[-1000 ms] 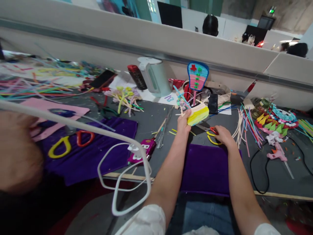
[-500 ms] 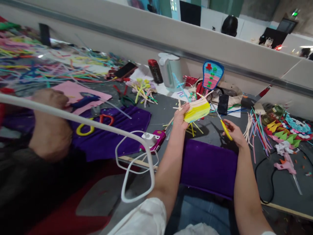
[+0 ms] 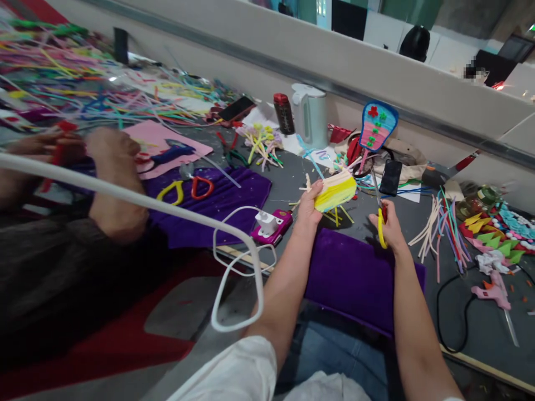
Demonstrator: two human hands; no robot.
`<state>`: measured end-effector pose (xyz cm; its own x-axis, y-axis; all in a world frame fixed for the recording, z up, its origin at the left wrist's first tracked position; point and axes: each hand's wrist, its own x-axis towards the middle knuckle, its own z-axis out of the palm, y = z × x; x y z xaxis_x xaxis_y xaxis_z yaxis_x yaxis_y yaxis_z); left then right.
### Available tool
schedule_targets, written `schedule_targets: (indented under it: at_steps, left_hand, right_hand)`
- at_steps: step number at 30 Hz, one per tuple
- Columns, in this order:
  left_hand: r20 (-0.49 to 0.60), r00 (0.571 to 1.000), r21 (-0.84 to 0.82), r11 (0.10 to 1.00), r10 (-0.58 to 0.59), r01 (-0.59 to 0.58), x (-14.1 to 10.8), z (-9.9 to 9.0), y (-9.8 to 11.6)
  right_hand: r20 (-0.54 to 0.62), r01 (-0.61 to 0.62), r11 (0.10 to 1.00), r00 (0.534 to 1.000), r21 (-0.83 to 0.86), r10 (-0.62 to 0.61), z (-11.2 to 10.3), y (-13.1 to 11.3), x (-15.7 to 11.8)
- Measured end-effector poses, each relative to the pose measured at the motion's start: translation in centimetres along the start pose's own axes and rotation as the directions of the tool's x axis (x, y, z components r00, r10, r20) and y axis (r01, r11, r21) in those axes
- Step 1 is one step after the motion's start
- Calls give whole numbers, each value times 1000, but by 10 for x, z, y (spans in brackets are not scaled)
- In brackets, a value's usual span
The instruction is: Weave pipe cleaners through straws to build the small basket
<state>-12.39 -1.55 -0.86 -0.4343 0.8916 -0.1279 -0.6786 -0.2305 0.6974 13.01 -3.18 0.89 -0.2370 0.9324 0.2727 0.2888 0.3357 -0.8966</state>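
Note:
My left hand (image 3: 310,204) grips one end of a flat panel of yellow and cream pipe cleaners (image 3: 337,194), with cream ends sticking out beside the thumb. The panel is held tilted above the table. To its right, my right hand (image 3: 393,227) is closed on a pair of scissors (image 3: 381,229) with yellow and red handles. Their blades point up and away, apart from the panel. Below both hands, a folded purple cloth (image 3: 349,275) lies at the table's edge. Short yellow pipe cleaners (image 3: 336,216) lie under the panel.
A co-worker's hands (image 3: 112,167) are at the left, near other scissors (image 3: 171,193). A white cable (image 3: 125,195) crosses in front. Behind stand a kettle (image 3: 314,114) and a pipe-cleaner fan shape (image 3: 378,128). Right are loose pipe cleaners (image 3: 430,225) and a pink glue gun (image 3: 495,289).
My view has swung left, so the table appears shifted right. My right hand has drawn the scissors nearer to me and turned them more upright. My left hand still holds the panel.

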Motion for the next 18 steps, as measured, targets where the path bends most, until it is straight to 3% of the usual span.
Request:
schedule_targets:
  at_steps: [3,9,18]
  left_hand:
    - [36,998,-62,997,-44,46,-6,4,1]
    - [137,985,44,994,-107,102,-17,14,-1]
    - [155,976,69,987,-154,144,-23,19,-6]
  right_hand:
    - [16,-41,995,999,-88,42,-4,-4,0]
    - [78,-41,997,996,-69,46,3,0,0]
    - [75,-16,996,997,-83,22,1,2,2]
